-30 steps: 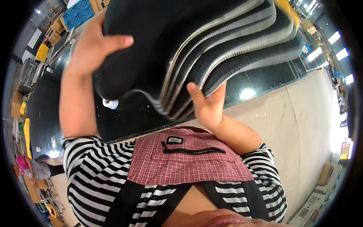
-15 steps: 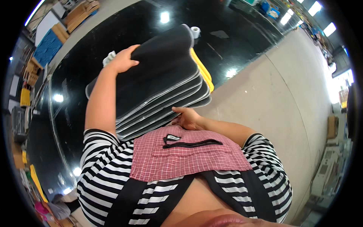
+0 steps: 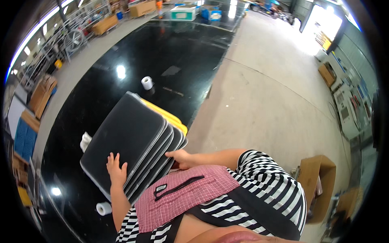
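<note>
A stack of black mats [image 3: 125, 129] with pale stitched edges lies on the glossy black table, their near edges fanned like steps. My left hand [image 3: 116, 169] rests on the top mat near its front left edge, fingers spread and nothing in them. At the stack's near right side, my right hand [image 3: 181, 158] holds the mat edges, thumb on top; its other fingers are partly hidden. Something yellow [image 3: 164, 113] with a rounded edge shows from under the stack's far right side. A crumpled white piece [image 3: 85, 141] sits against the left side.
On the black table [image 3: 133, 52] stand a white roll [image 3: 146, 83] beyond the stack and another white roll [image 3: 103, 208] by my left forearm. Teal and blue bins [image 3: 184, 13] are at the far end. An open cardboard box [image 3: 318, 186] stands to my right.
The view has swung to the right. The top mat, bent up at its far edge before, now lies flatter. My left hand has come from its far left edge to the near part.
</note>
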